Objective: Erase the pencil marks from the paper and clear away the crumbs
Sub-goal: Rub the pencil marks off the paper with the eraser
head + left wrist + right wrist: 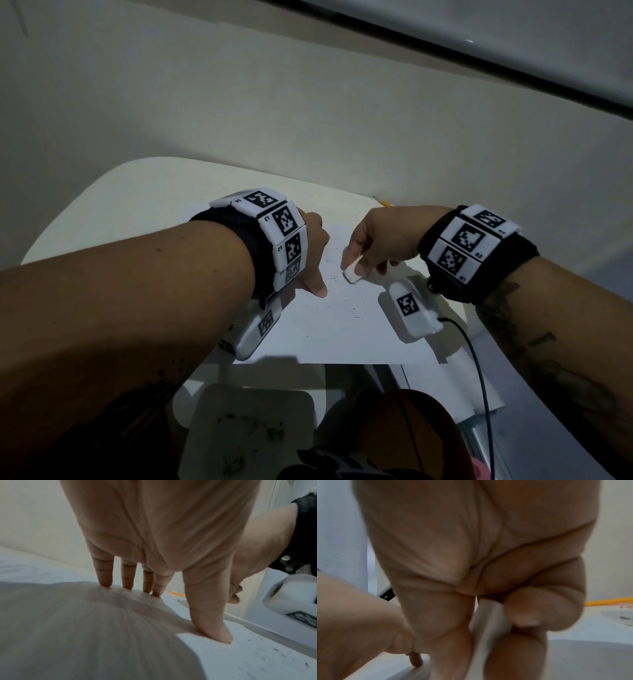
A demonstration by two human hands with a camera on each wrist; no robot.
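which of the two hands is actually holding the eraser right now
The right hand pinches the white eraser against the paper; the left hand only presses straight fingers on the sheet.

White table [102, 212], rounded corner, against a pale wall [239, 102]. Yellow pencil [385, 202] on the table past the grip, near the wall. White tray [253, 404] with greenish smears below the table edge, nearer the body than the grip. Black cable [479, 370] runs down on the right. Dark strip [479, 58] crosses the wall top right.
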